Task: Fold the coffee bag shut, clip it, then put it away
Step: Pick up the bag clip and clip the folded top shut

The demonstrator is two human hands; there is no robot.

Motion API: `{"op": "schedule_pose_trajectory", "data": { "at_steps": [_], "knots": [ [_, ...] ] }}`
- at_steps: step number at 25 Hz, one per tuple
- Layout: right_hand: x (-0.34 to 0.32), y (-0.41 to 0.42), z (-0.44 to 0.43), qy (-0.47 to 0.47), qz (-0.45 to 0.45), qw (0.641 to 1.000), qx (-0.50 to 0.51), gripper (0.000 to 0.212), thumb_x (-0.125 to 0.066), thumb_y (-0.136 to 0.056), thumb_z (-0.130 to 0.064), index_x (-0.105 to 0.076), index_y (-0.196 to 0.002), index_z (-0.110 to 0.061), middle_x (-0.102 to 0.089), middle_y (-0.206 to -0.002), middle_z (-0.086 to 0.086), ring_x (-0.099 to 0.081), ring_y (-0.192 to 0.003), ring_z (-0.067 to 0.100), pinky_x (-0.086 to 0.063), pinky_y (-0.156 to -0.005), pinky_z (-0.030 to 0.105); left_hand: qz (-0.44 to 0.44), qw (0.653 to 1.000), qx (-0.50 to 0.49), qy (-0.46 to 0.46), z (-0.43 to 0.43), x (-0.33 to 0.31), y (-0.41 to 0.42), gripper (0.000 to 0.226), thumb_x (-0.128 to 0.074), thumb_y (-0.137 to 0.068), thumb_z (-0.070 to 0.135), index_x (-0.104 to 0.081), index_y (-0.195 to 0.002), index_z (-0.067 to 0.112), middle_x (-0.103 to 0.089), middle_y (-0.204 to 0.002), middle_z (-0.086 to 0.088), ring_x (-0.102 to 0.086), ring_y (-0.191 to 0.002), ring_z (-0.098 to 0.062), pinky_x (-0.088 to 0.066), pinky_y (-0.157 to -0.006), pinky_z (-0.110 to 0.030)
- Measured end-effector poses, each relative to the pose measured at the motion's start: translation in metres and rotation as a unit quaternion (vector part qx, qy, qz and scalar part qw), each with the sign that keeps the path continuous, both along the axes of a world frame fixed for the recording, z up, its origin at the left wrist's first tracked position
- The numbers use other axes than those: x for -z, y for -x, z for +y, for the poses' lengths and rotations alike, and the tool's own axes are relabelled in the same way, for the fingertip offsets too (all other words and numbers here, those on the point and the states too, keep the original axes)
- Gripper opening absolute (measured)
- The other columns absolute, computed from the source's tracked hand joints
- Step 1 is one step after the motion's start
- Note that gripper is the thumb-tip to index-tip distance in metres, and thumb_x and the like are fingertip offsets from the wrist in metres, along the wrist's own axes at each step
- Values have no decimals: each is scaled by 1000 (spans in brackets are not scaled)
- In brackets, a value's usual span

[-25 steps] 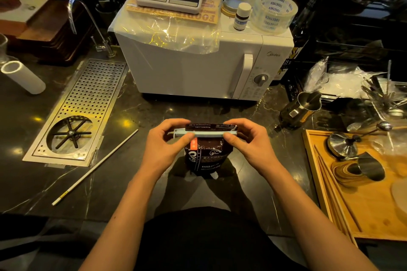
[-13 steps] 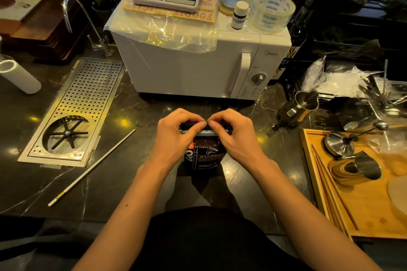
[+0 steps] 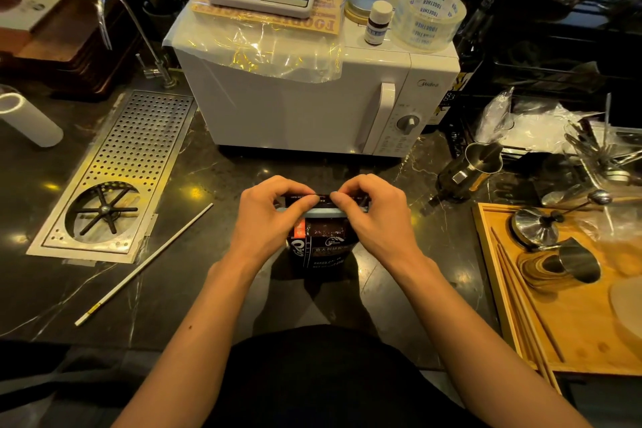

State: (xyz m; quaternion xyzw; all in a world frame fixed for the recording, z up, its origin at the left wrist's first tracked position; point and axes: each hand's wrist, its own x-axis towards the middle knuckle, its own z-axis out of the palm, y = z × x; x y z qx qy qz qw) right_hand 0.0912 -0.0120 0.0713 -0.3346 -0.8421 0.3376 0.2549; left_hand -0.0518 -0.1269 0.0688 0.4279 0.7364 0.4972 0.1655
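Dark counter [image 3: 215,177]: microwave [image 3: 295,104], drip tray [image 3: 139,149], coffee bag [image 3: 324,250], wooden tray [image 3: 573,334], stick [image 3: 143,263].

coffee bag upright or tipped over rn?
Upright. The coffee bag stands on the counter, with left hand and right hand pinching its top edge above the pale blue clip.

Dim, warm light; glare spots on the counter [image 3: 222,288]; wide-angle edge distortion.

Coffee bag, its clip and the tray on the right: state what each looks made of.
Coffee bag: dark, glossy printed film, likely plastic or foil laminate; it catches highlights. Clip: pale blue, matte straight bar, probably plastic. Tray: light wood or bamboo, satin finish; grain lines show.
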Motion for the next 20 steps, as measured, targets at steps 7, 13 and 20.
{"op": "schedule_pose_trajectory", "data": {
  "at_steps": [7, 13, 20],
  "knots": [
    [-1, -2, 5, 54, 17, 998, 6, 8, -72, -82, -28, -68, -75, -25, -66, -76, -12, -63, -78, 9, -54, -74, 46, -80, 996, -44, -4, -3, 1, -2, 13, -78, -78, 20, -74, -79, 33, -72, -81, 14, -67, -82, -3, -51, -76, -22],
    [1, -10, 6, 114, 37, 993, 0, 10, -73, -84, -14, -70, -76, -19, -67, -74, -9, -61, -74, 5, -48, -71, 25, -149, 988, -50, 2, -4, 4, -6, 13, -76, -79, 19, -74, -76, 31, -73, -75, 14, -66, -78, 0, -52, -72, -18],
    [-2, -4, 3, 145, 60, 987, 34, 5, -76, -81, -18, -75, -77, -19, -71, -73, -8, -65, -70, 6, -53, -66, 24, -187, 979, -85, -3, -7, 3, -4, 9, -76, -80, 22, -74, -80, 30, -74, -86, 8, -69, -87, -10, -54, -71, -22]
  ]
}}
